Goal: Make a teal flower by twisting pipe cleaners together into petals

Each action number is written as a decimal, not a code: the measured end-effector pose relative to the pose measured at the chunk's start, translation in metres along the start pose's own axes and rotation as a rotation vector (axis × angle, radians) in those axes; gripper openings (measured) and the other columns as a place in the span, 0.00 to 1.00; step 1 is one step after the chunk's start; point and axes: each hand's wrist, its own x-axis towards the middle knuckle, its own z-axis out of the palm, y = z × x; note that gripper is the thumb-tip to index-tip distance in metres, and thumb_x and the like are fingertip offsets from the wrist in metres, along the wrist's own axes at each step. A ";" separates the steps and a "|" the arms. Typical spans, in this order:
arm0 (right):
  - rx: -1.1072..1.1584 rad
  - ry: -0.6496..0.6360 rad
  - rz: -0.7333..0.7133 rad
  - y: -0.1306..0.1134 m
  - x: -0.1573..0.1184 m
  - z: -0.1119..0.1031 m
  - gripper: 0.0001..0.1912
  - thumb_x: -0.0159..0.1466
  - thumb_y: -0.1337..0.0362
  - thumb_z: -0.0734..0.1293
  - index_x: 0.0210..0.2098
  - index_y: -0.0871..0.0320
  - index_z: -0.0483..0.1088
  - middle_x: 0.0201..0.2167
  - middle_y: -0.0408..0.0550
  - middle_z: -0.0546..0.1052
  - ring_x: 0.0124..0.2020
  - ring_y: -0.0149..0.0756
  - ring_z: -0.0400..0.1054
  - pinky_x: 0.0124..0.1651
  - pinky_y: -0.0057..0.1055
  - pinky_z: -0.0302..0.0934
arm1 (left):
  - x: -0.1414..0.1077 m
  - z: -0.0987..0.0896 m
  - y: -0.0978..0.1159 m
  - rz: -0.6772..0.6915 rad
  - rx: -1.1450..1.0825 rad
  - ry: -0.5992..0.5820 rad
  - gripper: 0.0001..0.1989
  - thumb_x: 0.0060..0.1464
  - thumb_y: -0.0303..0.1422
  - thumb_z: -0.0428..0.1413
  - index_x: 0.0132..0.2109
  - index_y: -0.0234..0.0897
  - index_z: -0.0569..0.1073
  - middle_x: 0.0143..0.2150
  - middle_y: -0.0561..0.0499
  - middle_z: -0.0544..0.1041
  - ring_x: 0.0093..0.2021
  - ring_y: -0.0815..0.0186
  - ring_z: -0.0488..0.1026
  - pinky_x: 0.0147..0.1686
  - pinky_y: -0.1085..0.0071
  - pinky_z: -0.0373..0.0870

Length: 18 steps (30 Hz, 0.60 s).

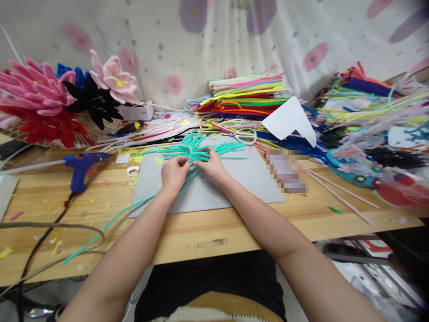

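A bundle of teal pipe cleaners [193, 142] fans out in several directions over the grey cutting mat [234, 188]. My left hand [174, 173] pinches the bundle near its middle, thumb and fingers pressed together. From the other side my right hand [212, 164] grips the same pipe cleaners, its fingers closed close to my left fingertips. One long teal strand trails from the bundle under my left wrist down to the table's front left. The exact spot where the fingertips meet the stems is small and partly hidden.
A blue glue gun [83, 167] lies at the left with its cord. Fuzzy flowers [114, 76] stand behind it. Stacked pipe cleaners [248, 94], scissors [246, 136] and white paper [288, 118] lie at the back. Pink stems [342, 197] rest at the right.
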 end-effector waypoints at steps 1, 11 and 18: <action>-0.009 -0.004 -0.010 0.001 0.000 0.000 0.22 0.43 0.64 0.74 0.34 0.56 0.61 0.36 0.45 0.73 0.41 0.38 0.70 0.50 0.41 0.62 | 0.001 0.001 -0.001 -0.076 -0.123 -0.032 0.05 0.44 0.32 0.57 0.30 0.37 0.76 0.28 0.50 0.77 0.30 0.65 0.73 0.32 0.69 0.68; -0.227 -0.053 -0.175 -0.008 -0.004 -0.002 0.16 0.48 0.67 0.69 0.35 0.55 0.62 0.39 0.46 0.72 0.43 0.40 0.68 0.52 0.41 0.59 | 0.010 -0.018 0.014 -0.553 -0.565 -0.336 0.05 0.36 0.27 0.61 0.20 0.30 0.72 0.17 0.53 0.69 0.16 0.76 0.62 0.18 0.78 0.64; -0.250 -0.086 -0.202 -0.009 -0.007 -0.002 0.14 0.49 0.67 0.68 0.34 0.54 0.62 0.37 0.45 0.72 0.42 0.40 0.68 0.51 0.41 0.59 | 0.010 -0.023 0.011 -0.429 -0.524 -0.384 0.13 0.31 0.34 0.66 0.19 0.31 0.71 0.17 0.54 0.68 0.18 0.75 0.63 0.16 0.79 0.63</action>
